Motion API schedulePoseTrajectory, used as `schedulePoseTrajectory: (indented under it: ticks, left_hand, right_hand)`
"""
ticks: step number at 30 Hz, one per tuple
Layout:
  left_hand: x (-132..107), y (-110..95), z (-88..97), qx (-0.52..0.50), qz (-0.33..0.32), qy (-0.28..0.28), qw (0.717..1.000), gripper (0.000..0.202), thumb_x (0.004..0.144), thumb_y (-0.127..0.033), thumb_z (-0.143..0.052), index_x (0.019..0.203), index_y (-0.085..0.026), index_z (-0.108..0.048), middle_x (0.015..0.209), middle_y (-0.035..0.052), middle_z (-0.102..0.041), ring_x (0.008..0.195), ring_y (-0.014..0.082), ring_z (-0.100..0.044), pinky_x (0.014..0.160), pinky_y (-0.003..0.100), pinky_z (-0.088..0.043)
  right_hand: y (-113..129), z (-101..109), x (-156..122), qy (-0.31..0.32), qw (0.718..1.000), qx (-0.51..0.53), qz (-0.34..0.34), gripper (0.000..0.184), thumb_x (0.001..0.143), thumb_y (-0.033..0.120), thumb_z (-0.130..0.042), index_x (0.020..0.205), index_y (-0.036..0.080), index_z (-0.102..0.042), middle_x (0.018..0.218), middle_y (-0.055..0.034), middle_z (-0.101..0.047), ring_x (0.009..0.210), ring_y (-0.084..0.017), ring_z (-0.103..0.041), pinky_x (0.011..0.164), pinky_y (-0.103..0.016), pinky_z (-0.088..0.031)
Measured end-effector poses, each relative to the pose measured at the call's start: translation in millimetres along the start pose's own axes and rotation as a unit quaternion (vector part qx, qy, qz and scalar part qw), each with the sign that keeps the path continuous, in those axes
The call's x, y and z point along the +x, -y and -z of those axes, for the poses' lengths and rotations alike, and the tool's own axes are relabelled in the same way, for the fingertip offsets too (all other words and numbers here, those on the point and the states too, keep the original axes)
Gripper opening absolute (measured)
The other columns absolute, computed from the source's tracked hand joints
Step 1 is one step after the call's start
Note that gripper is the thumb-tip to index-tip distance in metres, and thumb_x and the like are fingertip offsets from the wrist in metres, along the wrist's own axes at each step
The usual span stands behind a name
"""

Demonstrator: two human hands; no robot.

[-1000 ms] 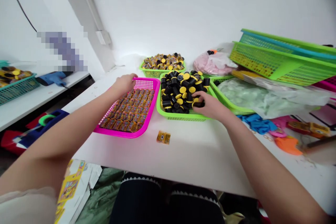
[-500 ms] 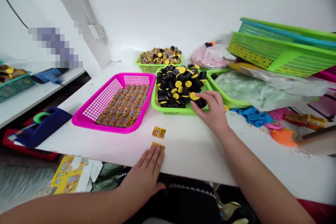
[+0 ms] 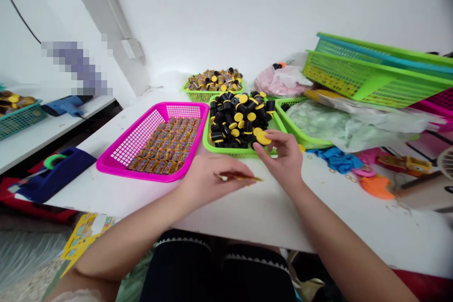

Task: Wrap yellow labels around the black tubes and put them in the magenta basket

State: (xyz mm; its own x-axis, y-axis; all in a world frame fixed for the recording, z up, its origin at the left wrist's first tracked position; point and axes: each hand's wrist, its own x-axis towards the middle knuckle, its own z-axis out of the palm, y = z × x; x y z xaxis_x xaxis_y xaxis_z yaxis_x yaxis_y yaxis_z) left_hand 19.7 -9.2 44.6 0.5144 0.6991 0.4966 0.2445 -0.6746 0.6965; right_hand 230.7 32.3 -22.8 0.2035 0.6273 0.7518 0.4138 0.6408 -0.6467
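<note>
My left hand (image 3: 212, 177) is raised over the table in front of the baskets. Its fingers pinch a thin yellow printed label (image 3: 249, 179), seen almost edge-on. My right hand (image 3: 286, 153) grips a small black cylinder with a yellow cap (image 3: 263, 138) at the front right rim of a green basket (image 3: 244, 152). That basket is heaped with loose black cylinders (image 3: 230, 118) with yellow ends. Left of it stands a pink basket (image 3: 141, 174), where wrapped yellow-brown pieces (image 3: 170, 144) lie in rows.
Another green basket (image 3: 196, 95) of wrapped pieces stands at the back. On the right are stacked baskets (image 3: 364, 80), a bag of pale green stuff (image 3: 318, 120), blue balloon-like pieces (image 3: 338, 158) and an orange one (image 3: 377, 186). A blue tape dispenser (image 3: 62, 174) sits at left.
My left hand has lifted off the table and moved up and right with a label, towards my right hand. The cylinder in my right hand has turned its yellow end more towards me.
</note>
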Motion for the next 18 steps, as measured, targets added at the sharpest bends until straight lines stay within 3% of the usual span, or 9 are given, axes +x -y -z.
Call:
schedulePoseTrajectory:
  ticks: [4,8,11,18]
  left_hand:
    - [12.9,35.8,-24.5,-0.026,0.082,0.010,0.996,0.023,0.091,-0.036,-0.063,0.091,-0.017,-0.076,0.073,0.0041,-0.077,0.061,0.0141,-0.071,0.056,0.020,-0.054]
    - [4.0,61.3,-36.4,-0.052,0.120,0.041,0.991,0.034,0.092,-0.045,-0.060,0.085,-0.014,-0.074,0.075,0.0073,-0.077,0.063,0.0161,-0.070,0.056,0.023,-0.053]
    - [-0.3,62.5,-36.7,-0.136,0.171,0.054,0.974,0.044,0.090,-0.056,-0.059,0.085,-0.014,-0.072,0.075,0.0082,-0.077,0.065,0.0178,-0.073,0.059,0.026,-0.057]
    - [0.7,57.3,-36.1,-0.231,0.204,0.017,0.951,0.063,0.077,-0.076,-0.059,0.070,-0.014,-0.068,0.060,0.0074,-0.072,0.054,0.0181,-0.070,0.054,0.027,-0.058]
  right_hand:
    - [0.6,2.9,4.2,-0.020,0.982,0.157,-0.106,0.030,0.079,0.038,-0.075,0.095,0.025,-0.053,0.105,-0.0037,-0.066,0.068,-0.011,-0.061,0.055,-0.026,-0.051]
    - [6.2,4.9,2.5,0.086,0.952,0.222,-0.190,0.033,0.087,0.045,-0.065,0.115,0.029,-0.059,0.090,-0.0002,-0.064,0.057,-0.011,-0.056,0.047,-0.026,-0.048]
    - [12.1,2.0,-3.4,0.146,0.933,0.248,-0.216,0.031,0.087,0.047,-0.065,0.112,0.028,-0.065,0.081,0.0008,-0.063,0.055,-0.012,-0.056,0.046,-0.026,-0.047]
    - [20.8,-5.0,-8.5,0.102,0.927,0.287,-0.217,0.029,0.085,0.052,-0.066,0.101,0.028,-0.060,0.083,0.0012,-0.065,0.050,-0.010,-0.053,0.043,-0.026,-0.049]
